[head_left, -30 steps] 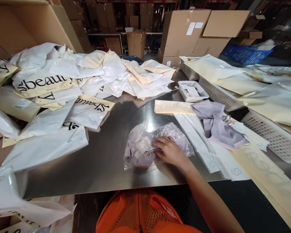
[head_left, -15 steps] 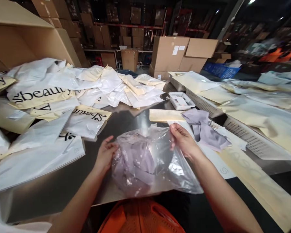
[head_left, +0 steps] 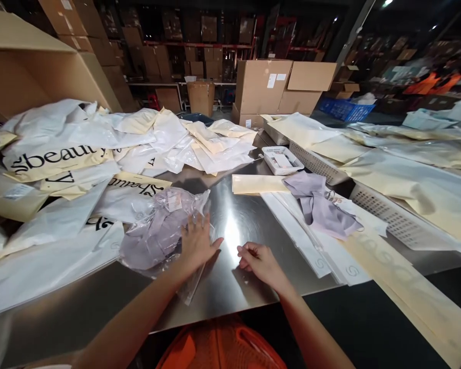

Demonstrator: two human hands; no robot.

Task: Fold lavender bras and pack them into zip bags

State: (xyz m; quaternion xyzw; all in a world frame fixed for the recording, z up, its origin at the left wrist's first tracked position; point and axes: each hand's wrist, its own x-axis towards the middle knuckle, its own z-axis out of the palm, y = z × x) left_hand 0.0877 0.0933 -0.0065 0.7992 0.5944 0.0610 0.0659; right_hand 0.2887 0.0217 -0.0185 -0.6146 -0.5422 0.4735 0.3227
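Observation:
A clear plastic bag with a lilac garment (head_left: 153, 230) inside lies left of centre on the metal tabletop, its upper part over the printed mailers. Across its right side rests my left hand (head_left: 197, 243), open, palm down with fingers spread. My right hand (head_left: 258, 264) is low over the bare metal just to the right, fingers curled in and thumb pressed to them; whatever they hold, if anything, is hidden. An unbagged lilac garment (head_left: 322, 205) lies on white mailers (head_left: 303, 236) further right.
Filled white and cream mailers (head_left: 169, 138) are heaped at the left, before an open carton (head_left: 57, 77). White perforated baskets (head_left: 395, 215) with more mailers line the right. A small white tray (head_left: 282, 160) stands behind the loose garment. Cartons (head_left: 263, 87) stand beyond the table.
The bagged garment has gone from between both hands to the left of the table. My right hand has let go of the bag and moved down; my left hand now lies flat on it.

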